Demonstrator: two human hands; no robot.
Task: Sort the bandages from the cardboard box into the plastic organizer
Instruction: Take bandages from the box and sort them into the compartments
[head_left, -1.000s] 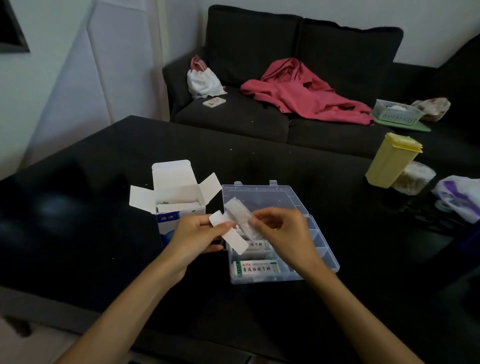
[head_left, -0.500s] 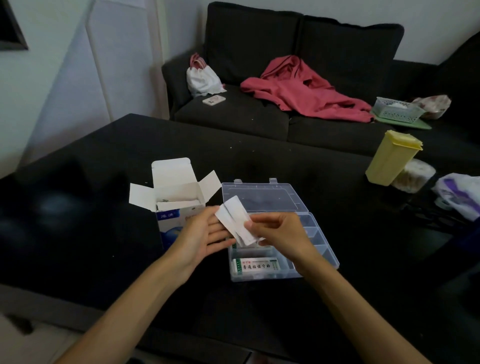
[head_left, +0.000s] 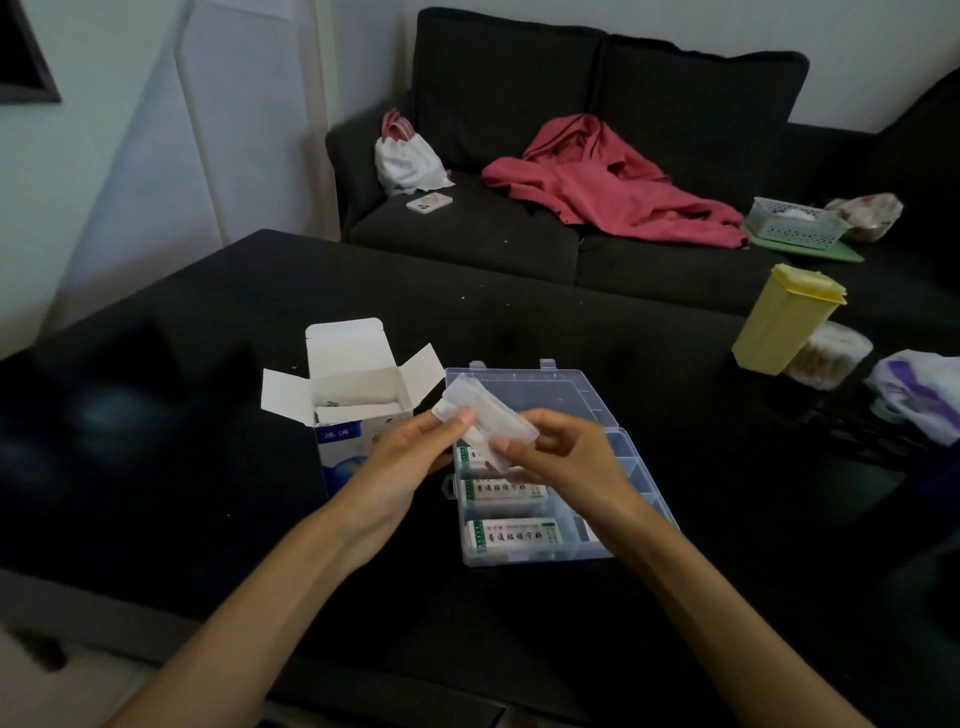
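Both hands are up over the tabletop (head_left: 156, 467), sharing one small clear-wrapped packet of bandages (head_left: 483, 415). The left hand (head_left: 410, 457) pinches its near-left end between thumb and fingertips, and the right hand (head_left: 561, 457) pinches the other end, so each grip is closed on the packet, which hangs above the gap between the cardboard box (head_left: 353, 410) and the plastic organizer (head_left: 524, 462). I'd say this is the carrying-over step: the packet is out of the box and not yet put down. The next move looks like lowering it into a free compartment, flat enough that it doesn't catch on the dividers. The box stands open with its flaps spread, and something pale shows inside, so more may be left. Three white packs already lie in the organizer's left column, printed with green bands and a row of Chinese characters I can't make out. The box front shows blue print, also unreadable.
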